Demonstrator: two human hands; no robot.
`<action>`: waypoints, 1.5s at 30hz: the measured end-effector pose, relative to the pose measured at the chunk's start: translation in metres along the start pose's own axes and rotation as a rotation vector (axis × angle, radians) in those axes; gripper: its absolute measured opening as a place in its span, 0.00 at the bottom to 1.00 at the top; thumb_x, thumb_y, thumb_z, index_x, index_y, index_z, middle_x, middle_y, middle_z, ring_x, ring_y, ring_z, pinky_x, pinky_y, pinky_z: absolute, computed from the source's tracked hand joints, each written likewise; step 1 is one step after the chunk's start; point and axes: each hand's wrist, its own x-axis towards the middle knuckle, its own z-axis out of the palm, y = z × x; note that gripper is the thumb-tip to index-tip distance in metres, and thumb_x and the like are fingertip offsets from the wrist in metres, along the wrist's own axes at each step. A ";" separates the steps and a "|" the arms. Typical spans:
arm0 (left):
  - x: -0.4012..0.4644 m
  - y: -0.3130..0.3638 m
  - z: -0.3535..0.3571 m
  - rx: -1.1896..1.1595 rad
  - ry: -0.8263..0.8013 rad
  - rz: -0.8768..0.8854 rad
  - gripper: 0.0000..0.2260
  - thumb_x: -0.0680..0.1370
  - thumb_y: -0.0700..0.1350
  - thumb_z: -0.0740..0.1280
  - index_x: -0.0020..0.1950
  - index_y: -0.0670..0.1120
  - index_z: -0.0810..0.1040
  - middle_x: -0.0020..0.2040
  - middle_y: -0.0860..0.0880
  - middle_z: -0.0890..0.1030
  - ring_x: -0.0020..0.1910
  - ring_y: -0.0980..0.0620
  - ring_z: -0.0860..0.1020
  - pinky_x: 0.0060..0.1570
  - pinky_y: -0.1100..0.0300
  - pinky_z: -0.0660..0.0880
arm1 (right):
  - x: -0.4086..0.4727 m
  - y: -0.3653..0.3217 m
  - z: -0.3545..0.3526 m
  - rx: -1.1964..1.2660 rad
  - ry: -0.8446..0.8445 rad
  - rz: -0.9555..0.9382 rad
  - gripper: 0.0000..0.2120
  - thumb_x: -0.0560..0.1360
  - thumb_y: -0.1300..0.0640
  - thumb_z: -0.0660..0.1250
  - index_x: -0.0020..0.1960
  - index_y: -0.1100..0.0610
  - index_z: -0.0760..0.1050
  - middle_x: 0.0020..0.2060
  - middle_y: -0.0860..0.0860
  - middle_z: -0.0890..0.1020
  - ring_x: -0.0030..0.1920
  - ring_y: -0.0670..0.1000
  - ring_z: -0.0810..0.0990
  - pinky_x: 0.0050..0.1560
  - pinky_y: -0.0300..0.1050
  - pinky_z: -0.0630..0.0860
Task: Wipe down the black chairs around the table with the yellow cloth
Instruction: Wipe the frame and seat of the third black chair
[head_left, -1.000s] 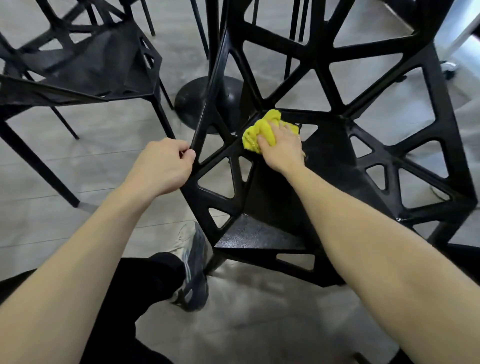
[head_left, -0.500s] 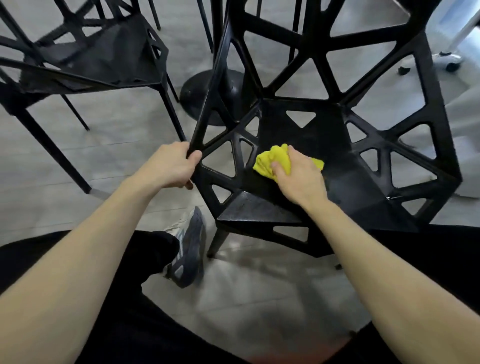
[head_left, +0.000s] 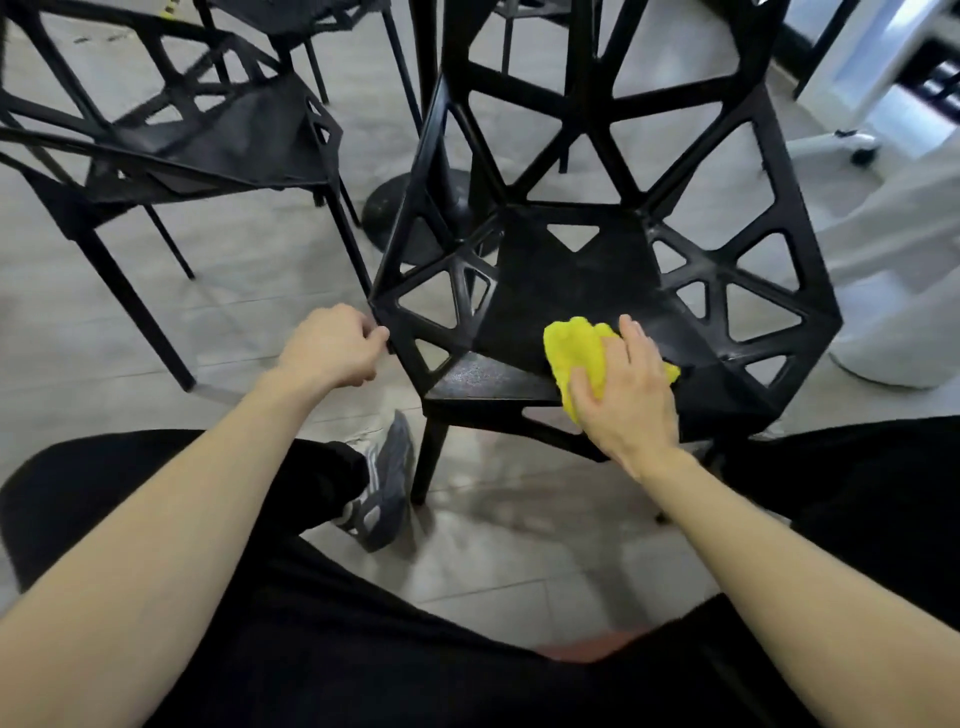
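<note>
Head view: the yellow cloth (head_left: 576, 353) is pressed onto the black chair (head_left: 571, 291) seat's front edge by the right hand (head_left: 628, 395), fingers spread flat. The chair's left frame edge is gripped by the left hand (head_left: 332, 348). Bare floor (head_left: 249, 291) is seen between it and a second black chair (head_left: 208, 140).
</note>
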 end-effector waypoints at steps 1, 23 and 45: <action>-0.002 0.002 0.001 0.088 0.031 0.003 0.20 0.86 0.55 0.61 0.42 0.46 0.84 0.30 0.51 0.85 0.31 0.50 0.85 0.42 0.54 0.83 | 0.002 -0.004 0.000 -0.027 0.004 0.084 0.31 0.79 0.43 0.58 0.70 0.67 0.73 0.76 0.65 0.71 0.74 0.66 0.70 0.78 0.64 0.64; 0.060 0.022 0.068 -0.633 0.098 -0.172 0.16 0.86 0.54 0.64 0.49 0.42 0.81 0.43 0.42 0.83 0.39 0.41 0.84 0.48 0.43 0.86 | 0.004 0.007 0.020 -0.026 0.286 0.217 0.28 0.85 0.45 0.58 0.81 0.57 0.65 0.78 0.61 0.69 0.79 0.63 0.64 0.79 0.63 0.60; 0.011 0.048 0.105 0.272 0.337 0.389 0.28 0.80 0.51 0.58 0.78 0.39 0.72 0.74 0.33 0.72 0.72 0.29 0.71 0.76 0.35 0.66 | -0.017 -0.054 0.066 0.085 0.293 -0.421 0.21 0.85 0.53 0.66 0.78 0.48 0.74 0.79 0.60 0.69 0.82 0.63 0.62 0.77 0.68 0.63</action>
